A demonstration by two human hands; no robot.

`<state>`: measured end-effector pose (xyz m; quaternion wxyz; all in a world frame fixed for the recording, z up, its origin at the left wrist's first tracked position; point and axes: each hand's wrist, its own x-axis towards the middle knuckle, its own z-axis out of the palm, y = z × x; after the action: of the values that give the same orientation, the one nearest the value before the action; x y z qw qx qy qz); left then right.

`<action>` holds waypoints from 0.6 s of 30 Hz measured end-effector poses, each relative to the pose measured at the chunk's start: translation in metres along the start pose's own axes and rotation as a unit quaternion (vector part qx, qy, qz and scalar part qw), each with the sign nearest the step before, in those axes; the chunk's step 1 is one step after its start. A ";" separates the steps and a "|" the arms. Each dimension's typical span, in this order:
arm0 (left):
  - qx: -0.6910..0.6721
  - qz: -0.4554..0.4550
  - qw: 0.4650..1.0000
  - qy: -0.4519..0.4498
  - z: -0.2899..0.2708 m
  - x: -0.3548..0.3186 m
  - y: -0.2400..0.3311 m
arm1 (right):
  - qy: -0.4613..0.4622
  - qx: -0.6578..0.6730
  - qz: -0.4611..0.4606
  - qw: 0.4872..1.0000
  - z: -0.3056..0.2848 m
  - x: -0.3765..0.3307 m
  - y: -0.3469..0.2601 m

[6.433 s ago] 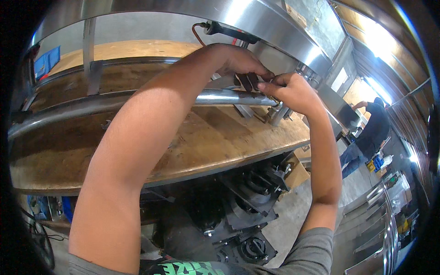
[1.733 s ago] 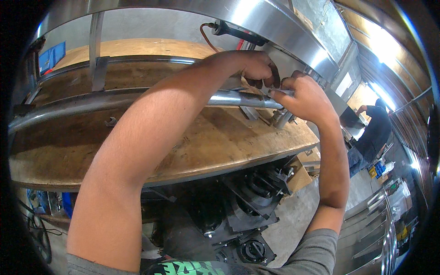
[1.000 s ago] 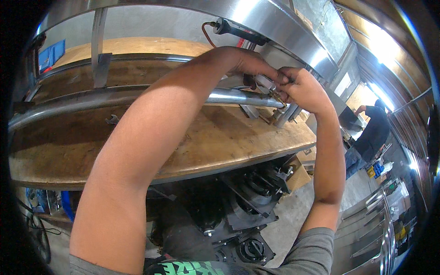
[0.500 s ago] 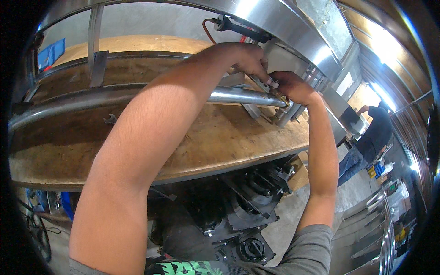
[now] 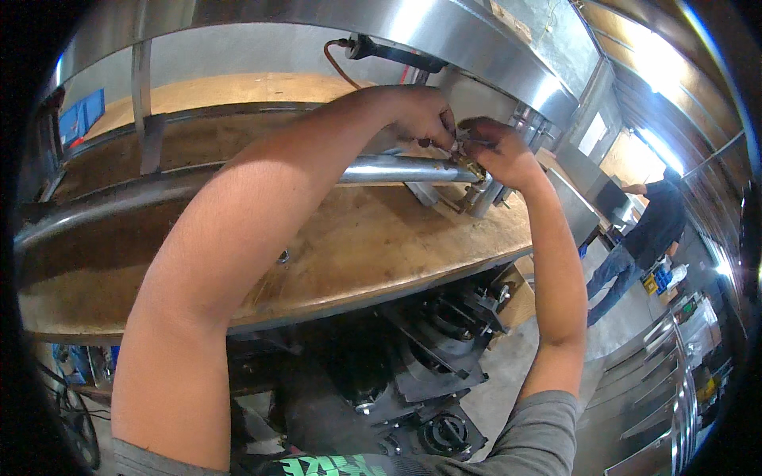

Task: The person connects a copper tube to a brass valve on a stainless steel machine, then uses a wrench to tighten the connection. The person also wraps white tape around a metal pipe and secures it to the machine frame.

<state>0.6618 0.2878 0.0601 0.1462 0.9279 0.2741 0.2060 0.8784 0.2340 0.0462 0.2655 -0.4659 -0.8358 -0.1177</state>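
Head view: you work beneath a curved steel band (image 5: pixel 397 22), over a wooden board (image 5: pixel 373 238).
Brass-coloured fitting (image 5: pixel 471 166): it sits at the right end of the steel tube (image 5: pixel 405 169), just below your fingertips and partly covered by them.
Left hand (image 5: pixel 425 117): fingers curl in from the left, above the tube; whether they pinch a small part, you cannot tell from here.
Right hand (image 5: pixel 504 155): thumb and fingers reach in from the right, close around the fitting; whether they press together on anything, you cannot tell.
Fingertip work: the hands appear to share one small piece, so one is best used to steady it while the other makes fine adjustments, square to the fitting and without forcing.
Black cylinder (image 5: pixel 397 54): it lies just above your left wrist; leave clearance there and at its reddish hose (image 5: pixel 340 67).
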 end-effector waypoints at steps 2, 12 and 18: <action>-0.001 -0.001 1.000 -0.014 0.001 0.001 -0.002 | -0.015 0.037 0.024 0.999 0.003 -0.001 -0.001; -0.008 0.016 1.000 0.005 0.003 0.001 -0.003 | -0.027 -0.121 -0.047 0.991 -0.007 -0.007 -0.020; -0.013 0.016 1.000 0.023 0.005 -0.002 -0.001 | -0.046 -0.130 0.019 0.990 -0.007 -0.008 -0.026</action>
<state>0.6623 0.2869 0.0545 0.1489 0.9251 0.2601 0.2333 0.8624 0.2112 0.0485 0.1660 -0.5173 -0.8156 -0.1991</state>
